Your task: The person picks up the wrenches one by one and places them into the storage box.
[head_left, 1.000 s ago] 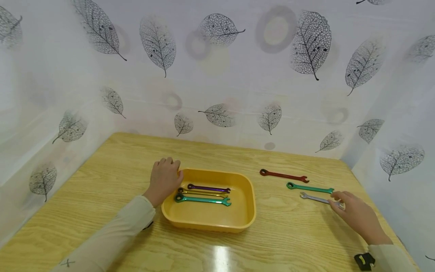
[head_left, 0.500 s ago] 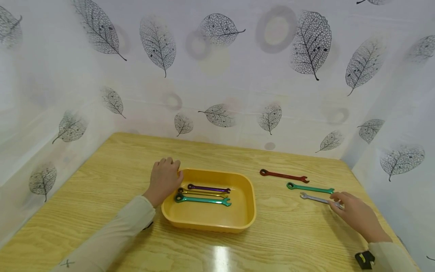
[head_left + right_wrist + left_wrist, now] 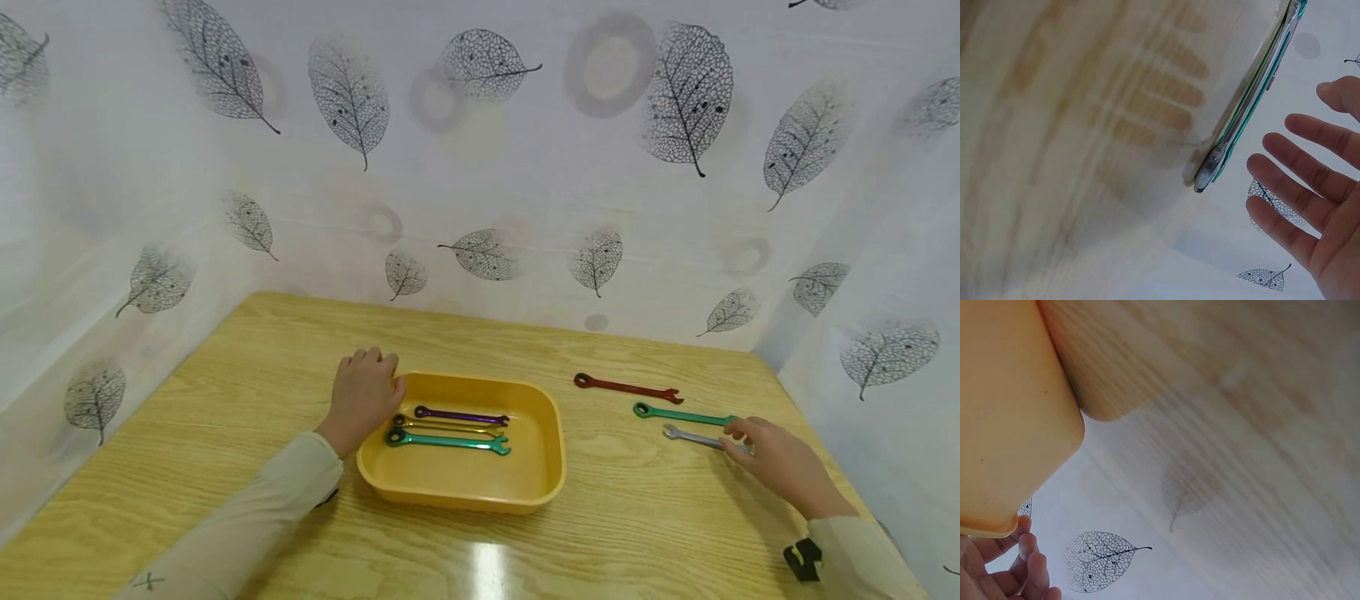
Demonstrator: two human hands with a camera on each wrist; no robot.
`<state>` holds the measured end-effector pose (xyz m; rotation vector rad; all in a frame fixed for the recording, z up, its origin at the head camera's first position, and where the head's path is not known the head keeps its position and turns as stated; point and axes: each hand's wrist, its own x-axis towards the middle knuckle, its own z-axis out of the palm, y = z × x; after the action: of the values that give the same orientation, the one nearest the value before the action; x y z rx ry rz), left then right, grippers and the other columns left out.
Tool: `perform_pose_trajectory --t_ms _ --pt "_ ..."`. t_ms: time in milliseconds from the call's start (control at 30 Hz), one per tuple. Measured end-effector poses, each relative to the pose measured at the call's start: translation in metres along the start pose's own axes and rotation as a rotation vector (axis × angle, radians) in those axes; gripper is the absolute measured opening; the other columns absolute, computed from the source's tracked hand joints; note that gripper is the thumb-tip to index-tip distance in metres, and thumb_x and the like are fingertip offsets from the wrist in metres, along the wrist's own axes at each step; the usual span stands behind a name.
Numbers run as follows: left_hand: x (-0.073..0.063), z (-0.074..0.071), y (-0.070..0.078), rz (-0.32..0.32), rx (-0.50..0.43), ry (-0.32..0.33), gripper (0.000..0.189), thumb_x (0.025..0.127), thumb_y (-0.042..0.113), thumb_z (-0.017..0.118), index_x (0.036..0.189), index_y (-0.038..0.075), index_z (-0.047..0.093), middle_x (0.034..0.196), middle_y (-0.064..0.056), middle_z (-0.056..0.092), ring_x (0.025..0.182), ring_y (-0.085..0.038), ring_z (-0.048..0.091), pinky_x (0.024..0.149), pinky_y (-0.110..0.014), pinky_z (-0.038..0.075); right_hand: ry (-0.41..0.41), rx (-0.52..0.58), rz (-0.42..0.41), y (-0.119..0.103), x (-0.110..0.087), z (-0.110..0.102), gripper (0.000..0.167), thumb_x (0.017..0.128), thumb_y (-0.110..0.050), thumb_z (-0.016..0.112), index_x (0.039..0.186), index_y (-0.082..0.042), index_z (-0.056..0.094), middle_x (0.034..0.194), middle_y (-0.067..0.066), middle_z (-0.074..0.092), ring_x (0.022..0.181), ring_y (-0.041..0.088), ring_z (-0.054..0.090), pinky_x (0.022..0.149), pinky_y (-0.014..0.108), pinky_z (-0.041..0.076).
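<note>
My left hand [image 3: 364, 400] grips the back left corner of a yellow plastic tub [image 3: 525, 502], thumb over its rim; in the left wrist view the fingers [image 3: 1036, 572] bend below the rim. Inside the tub lie three combination wrenches: purple [image 3: 462, 416], gold [image 3: 450, 427] and green [image 3: 450, 441]. On the right, my right hand [image 3: 787, 462] hovers at the end of a silver wrench [image 3: 696, 437], overlapping it in the head view. The right wrist view shows that hand's fingers [image 3: 1310, 169] spread and straight, apart from the silver wrench [image 3: 1210, 169].
Behind the silver wrench, a second green wrench [image 3: 682, 414] and a red wrench [image 3: 628, 387] lie on the wooden table [image 3: 615, 542]. A pale leaf-print curtain [image 3: 525, 167] stands along the table's back and sides.
My right hand has shifted slightly left over the end of the silver wrench. The left hand, the tub and the wrenches stay where they were.
</note>
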<state>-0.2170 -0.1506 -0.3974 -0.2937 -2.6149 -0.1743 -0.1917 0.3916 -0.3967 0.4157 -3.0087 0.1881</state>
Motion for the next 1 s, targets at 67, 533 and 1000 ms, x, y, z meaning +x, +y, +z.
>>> perform_pose_trajectory --t_ms 67,533,1000 --pt "0.0 0.0 0.0 0.0 0.001 0.0 0.014 0.083 0.021 0.064 0.078 0.008 0.061 0.075 -0.01 0.059 0.071 -0.027 0.055 0.07 -0.044 0.047 -0.018 -0.001 -0.003 0.001 0.002 0.0 0.019 0.087 -0.02 0.064 0.096 -0.004 0.065 0.087 0.008 0.066 0.075 0.024 0.062 0.061 0.04 0.05" --pt "0.001 0.002 0.0 -0.007 -0.009 -0.003 0.015 0.083 0.021 0.064 0.076 0.009 0.059 0.074 -0.009 0.057 0.07 -0.026 0.054 0.068 -0.043 0.046 -0.1 0.026 -0.002 0.01 0.01 0.0 0.022 0.088 -0.027 0.063 0.093 -0.006 0.066 0.081 0.001 0.064 0.07 0.016 0.058 0.06 0.037 0.049" --pt "0.0 0.0 0.001 -0.015 -0.009 -0.023 0.015 0.084 0.022 0.064 0.079 0.008 0.061 0.076 -0.01 0.058 0.072 -0.027 0.055 0.071 -0.044 0.048 -0.142 0.042 -0.029 0.014 0.012 0.001 0.017 0.088 -0.026 0.063 0.09 -0.009 0.066 0.078 -0.004 0.062 0.066 0.007 0.054 0.058 0.031 0.046"
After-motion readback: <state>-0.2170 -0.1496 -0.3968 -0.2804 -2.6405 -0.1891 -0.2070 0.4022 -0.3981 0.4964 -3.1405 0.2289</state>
